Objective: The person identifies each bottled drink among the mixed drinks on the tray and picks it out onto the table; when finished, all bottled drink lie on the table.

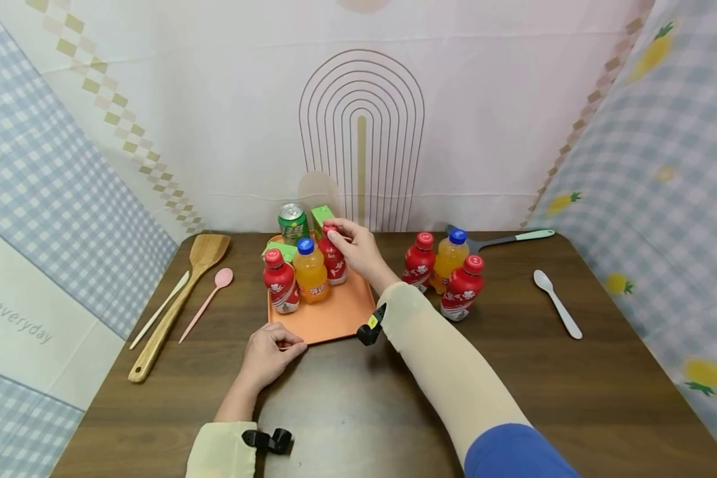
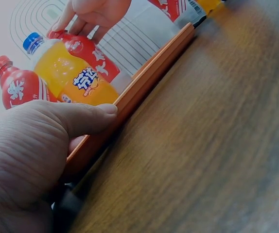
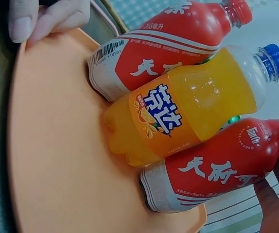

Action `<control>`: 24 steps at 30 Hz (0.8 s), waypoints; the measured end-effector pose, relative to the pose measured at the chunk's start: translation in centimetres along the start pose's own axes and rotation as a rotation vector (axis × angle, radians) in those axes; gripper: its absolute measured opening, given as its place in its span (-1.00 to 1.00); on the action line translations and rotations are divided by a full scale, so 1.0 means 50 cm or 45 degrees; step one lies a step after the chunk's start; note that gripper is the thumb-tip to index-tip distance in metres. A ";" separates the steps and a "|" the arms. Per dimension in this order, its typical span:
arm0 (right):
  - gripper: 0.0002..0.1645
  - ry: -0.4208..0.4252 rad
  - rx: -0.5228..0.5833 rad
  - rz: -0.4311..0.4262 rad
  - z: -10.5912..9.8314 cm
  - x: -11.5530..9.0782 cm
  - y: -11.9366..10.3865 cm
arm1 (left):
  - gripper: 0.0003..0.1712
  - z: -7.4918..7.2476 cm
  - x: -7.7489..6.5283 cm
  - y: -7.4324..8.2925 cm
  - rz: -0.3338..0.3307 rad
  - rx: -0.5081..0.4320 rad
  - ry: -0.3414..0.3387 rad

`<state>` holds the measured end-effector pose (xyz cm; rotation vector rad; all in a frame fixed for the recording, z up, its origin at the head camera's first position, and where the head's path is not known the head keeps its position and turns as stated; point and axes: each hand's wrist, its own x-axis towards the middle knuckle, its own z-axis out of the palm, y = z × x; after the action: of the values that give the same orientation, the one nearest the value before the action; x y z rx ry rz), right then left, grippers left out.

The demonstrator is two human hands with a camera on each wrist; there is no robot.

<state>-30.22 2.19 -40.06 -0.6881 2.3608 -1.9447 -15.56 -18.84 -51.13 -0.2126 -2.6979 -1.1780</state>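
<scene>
My right hand [image 1: 361,252] grips a red drink bottle [image 1: 336,267] by its cap and neck. This bottle stands upright on an orange tray [image 1: 328,324], at the right of the row. Beside it is an orange soda bottle [image 3: 178,109] with a blue cap, then another red bottle [image 1: 282,290] at the left. Behind them are a green can [image 1: 293,226] and two green cartons, one upright carton [image 1: 320,214] partly hidden by my fingers. At the tray's near left corner, my left hand [image 1: 269,352] pinches the rim, its thumb [image 2: 98,119] on top.
Right of the tray stand two red bottles, one nearer [image 1: 463,292], and an orange soda bottle [image 1: 450,259]. Behind them lies a grey-headed utensil [image 1: 508,239]; farther right, a white spoon [image 1: 557,302]. A wooden spatula [image 1: 179,299], pink spoon [image 1: 214,287] and thin white utensil [image 1: 161,309] lie left.
</scene>
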 end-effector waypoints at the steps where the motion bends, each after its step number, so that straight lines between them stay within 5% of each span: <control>1: -0.62 0.006 -0.002 0.001 0.000 -0.002 0.005 | -0.89 0.000 0.000 0.000 0.004 0.003 -0.002; 10: -0.64 0.037 -0.022 -0.052 -0.009 -0.026 0.045 | -0.90 0.000 0.001 -0.004 0.031 0.022 0.002; 24: -0.62 -0.070 0.069 -0.032 -0.028 -0.102 0.007 | -0.91 0.000 0.000 -0.004 0.051 0.060 0.007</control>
<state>-26.09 5.23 -41.44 -0.7615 2.2703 -1.9647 -15.60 -18.95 -51.28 -0.2553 -2.7001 -1.1014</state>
